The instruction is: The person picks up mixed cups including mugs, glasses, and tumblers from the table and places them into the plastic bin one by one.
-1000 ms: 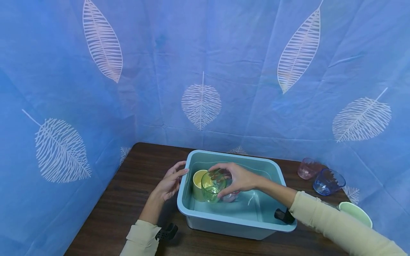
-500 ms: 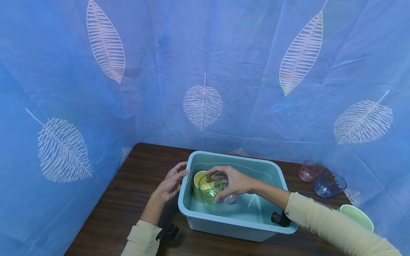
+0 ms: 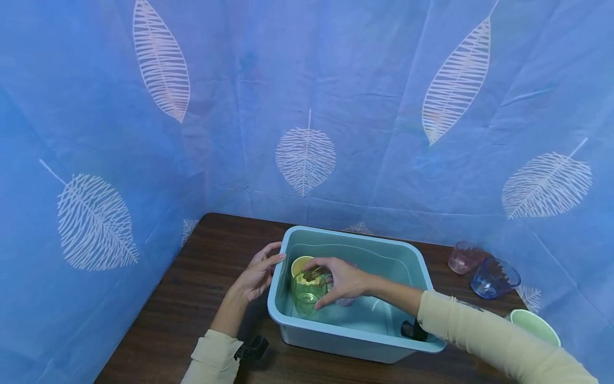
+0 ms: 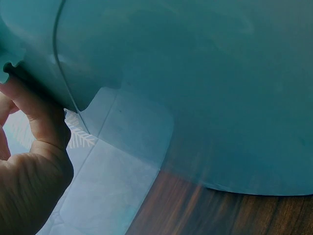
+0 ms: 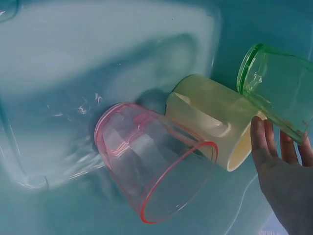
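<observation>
the pale blue tub (image 3: 336, 340) holds a pale yellow mug (image 5: 200, 107), its handle showing in the right wrist view, and just beside it a clear pink glass (image 5: 156, 166). the green glass (image 3: 308, 296) is also within the tub, toward its left end, grasped by the right hand (image 3: 342, 277) between thumb and fingers; i cannot tell whether it touches the tub's floor. it is see-through, with a thicker, darker green base edge. the left hand (image 3: 256, 274) rests loose fingers against the tub's left rim. farther right on the dark table (image 3: 230, 240) stands a blue cup (image 3: 494, 278).
</observation>
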{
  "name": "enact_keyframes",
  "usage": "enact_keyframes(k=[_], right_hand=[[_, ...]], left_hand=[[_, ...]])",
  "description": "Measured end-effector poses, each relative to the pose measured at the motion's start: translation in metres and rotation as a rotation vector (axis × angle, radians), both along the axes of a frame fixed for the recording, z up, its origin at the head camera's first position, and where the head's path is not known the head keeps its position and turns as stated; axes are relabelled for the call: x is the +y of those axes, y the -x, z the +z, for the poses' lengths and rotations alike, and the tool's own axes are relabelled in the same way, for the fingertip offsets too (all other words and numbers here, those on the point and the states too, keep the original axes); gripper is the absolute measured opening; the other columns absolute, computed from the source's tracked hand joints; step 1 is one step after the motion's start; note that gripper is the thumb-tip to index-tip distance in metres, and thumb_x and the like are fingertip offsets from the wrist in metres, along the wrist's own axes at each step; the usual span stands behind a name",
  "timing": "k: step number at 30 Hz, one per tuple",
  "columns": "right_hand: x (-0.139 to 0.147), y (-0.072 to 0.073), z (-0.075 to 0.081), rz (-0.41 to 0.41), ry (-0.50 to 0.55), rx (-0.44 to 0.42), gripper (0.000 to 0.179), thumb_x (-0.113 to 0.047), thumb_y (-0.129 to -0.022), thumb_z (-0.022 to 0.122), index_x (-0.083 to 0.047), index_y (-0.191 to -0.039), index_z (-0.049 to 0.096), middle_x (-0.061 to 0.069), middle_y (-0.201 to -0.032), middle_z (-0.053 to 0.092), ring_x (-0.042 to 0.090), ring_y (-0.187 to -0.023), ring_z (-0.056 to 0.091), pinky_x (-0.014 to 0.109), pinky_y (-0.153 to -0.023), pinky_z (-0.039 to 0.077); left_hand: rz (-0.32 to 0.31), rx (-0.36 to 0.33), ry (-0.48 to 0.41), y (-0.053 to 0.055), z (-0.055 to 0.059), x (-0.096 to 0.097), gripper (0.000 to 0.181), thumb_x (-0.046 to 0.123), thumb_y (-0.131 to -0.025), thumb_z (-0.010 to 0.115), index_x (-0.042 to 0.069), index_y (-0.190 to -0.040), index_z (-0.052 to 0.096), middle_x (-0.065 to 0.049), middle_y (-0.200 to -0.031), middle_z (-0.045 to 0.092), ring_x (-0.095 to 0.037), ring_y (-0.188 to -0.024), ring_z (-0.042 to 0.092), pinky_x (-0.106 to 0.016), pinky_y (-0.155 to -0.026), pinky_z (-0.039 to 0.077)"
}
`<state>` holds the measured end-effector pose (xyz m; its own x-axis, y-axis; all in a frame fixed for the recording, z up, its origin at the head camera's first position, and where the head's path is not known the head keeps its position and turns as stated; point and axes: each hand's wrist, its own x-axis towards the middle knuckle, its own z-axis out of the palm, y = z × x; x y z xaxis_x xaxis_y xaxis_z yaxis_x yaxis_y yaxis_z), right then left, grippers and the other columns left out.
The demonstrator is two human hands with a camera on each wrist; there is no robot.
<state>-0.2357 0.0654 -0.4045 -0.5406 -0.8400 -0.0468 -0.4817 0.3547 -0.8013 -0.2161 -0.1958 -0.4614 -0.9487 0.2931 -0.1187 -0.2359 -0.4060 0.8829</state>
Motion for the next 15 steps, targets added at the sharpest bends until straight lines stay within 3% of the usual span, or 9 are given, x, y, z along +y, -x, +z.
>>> enact_keyframes(k=[3, 9, 15], right_hand=[[-0.0018, 0.0007, -0.0036, 0.002, -0.026, 0.078, 0.073, -0.018, -0.077, 0.092, -0.001, -0.14, 0.057, 0.012, -0.137, 0.061, 0.031, -0.123, 0.06, 0.038, -0.095, 0.058], [-0.0055, 0.0, -0.0088, -0.003, -0.042, 0.113, 0.074, -0.018, -0.075, 0.094, -0.001, -0.138, 0.059, 0.012, -0.132, 0.065, 0.028, -0.114, 0.062, 0.04, -0.087, 0.061], [-0.01, -0.0021, -0.0095, 0.025, -0.073, 0.206, 0.075, -0.021, -0.073, 0.095, -0.001, -0.136, 0.061, 0.011, -0.126, 0.067, 0.019, -0.088, 0.063, 0.025, -0.071, 0.058]], left_hand=[[-0.007, 0.008, -0.003, 0.0006, 0.0006, 0.0001, 0.05, 0.014, -0.107, 0.056, 0.006, -0.152, 0.034, -0.004, -0.098, 0.07, -0.009, -0.076, 0.075, -0.022, -0.065, 0.063], [-0.015, 0.006, -0.009, -0.0003, 0.0016, -0.0001, 0.052, 0.013, -0.107, 0.056, 0.006, -0.152, 0.032, -0.004, -0.099, 0.071, -0.009, -0.078, 0.076, -0.024, -0.069, 0.064], [-0.007, 0.003, -0.007, -0.0011, 0.0021, 0.0005, 0.052, 0.013, -0.107, 0.056, 0.006, -0.152, 0.032, -0.004, -0.1, 0.071, -0.009, -0.078, 0.075, -0.024, -0.069, 0.064]])
